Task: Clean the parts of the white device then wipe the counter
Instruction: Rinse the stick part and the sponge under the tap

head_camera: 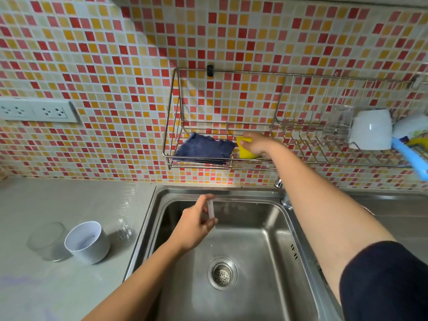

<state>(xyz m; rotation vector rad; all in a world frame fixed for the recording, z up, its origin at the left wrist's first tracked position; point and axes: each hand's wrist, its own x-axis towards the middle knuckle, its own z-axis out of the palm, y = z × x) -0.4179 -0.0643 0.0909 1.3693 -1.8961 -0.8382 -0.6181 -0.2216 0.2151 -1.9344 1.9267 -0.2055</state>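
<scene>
My left hand (196, 224) is over the steel sink (298, 246) and pinches a thin white stick-like part (211, 209) between thumb and fingers. My right hand (256, 144) reaches up into the wire wall rack (176, 112) and grips a yellow sponge (245, 154). A dark blue cloth (203, 148) lies in the rack just left of the sponge. On the grey counter (69, 200) left of the sink lies a white cup-shaped part (89, 243) on its side, with a clear cover (47, 240) beside it and a small clear piece (125, 230) to its right.
The tap (283, 195) stands at the sink's back right, partly behind my right arm. The drain strainer (222, 273) sits in the basin floor. An upturned white mug (370, 129), a clear glass (339, 122) and bottles (411, 144) fill the rack's right end. Wall sockets (37, 111) are at left.
</scene>
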